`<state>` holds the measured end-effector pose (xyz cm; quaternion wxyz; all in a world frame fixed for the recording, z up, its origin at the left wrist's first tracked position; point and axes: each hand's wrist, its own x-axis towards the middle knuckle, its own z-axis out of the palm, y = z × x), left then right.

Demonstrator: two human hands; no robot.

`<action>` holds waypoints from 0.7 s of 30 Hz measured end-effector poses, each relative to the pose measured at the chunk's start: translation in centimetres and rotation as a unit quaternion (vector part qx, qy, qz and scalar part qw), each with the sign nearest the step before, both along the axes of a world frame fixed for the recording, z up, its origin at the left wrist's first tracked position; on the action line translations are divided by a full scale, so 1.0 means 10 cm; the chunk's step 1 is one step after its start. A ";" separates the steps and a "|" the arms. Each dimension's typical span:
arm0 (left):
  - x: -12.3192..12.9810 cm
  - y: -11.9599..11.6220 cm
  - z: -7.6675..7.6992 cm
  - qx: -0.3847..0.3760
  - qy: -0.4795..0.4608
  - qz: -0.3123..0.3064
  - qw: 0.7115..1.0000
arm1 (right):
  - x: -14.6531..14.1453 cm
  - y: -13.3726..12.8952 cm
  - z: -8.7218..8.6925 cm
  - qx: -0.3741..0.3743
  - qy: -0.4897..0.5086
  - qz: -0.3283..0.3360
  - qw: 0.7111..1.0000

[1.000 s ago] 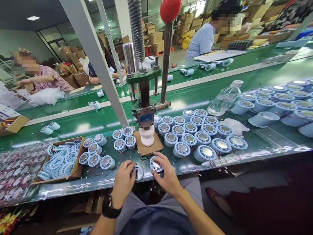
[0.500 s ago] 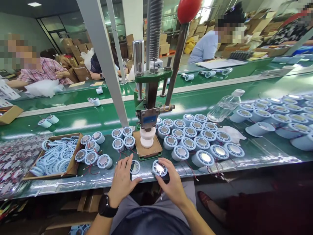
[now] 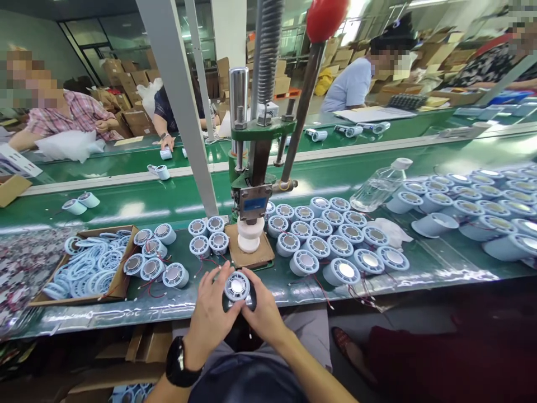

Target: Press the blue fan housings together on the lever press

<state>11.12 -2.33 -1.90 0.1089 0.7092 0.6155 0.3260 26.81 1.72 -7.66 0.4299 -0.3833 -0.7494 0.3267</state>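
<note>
Between my two hands, near the front edge of the bench, is a light-blue round housing (image 3: 237, 286) with a shiny metal disc in its ringed top. My left hand (image 3: 211, 305) curls along its left side, thumb at the front. From the right, my right hand (image 3: 263, 310) grips it with thumb and fingers. Just beyond stands a hand press (image 3: 253, 204) with a white round pusher (image 3: 250, 234) over a brown base pad (image 3: 237, 256). Similar housings with thin wires stand to the right (image 3: 305, 262) and left (image 3: 175, 275).
A cardboard box (image 3: 131, 263) of light-blue rings sits left. A clear bottle (image 3: 380, 184) leans among the housings at right, by a crumpled white wrap (image 3: 390, 232). A green conveyor (image 3: 138, 207) runs behind; people work across it. The press lever has a red knob (image 3: 327, 19).
My right hand has carried the housing left to my left hand, where both now hold it. The flat round piece beside my left hand is now covered. Across the conveyor, a person's hand reaches a part.
</note>
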 end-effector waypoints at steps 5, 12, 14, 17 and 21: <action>0.03 0.06 0.06 -0.101 -0.098 0.006 0.990 | -0.08 0.00 -0.03 0.012 -0.001 -0.002 1.000; 0.01 0.06 0.01 -0.135 -0.194 0.044 0.971 | -0.07 -0.02 -0.05 0.013 -0.011 -0.009 1.000; 0.00 0.05 -0.04 -0.138 -0.220 0.026 0.965 | -0.07 -0.02 -0.06 0.017 -0.015 -0.007 1.000; -0.01 0.03 -0.09 -0.139 -0.248 -0.006 0.959 | -0.07 -0.03 -0.08 0.023 -0.032 0.004 0.999; -0.05 0.03 -0.07 -0.135 -0.254 -0.026 0.957 | -0.07 -0.04 -0.09 0.053 -0.055 0.018 0.997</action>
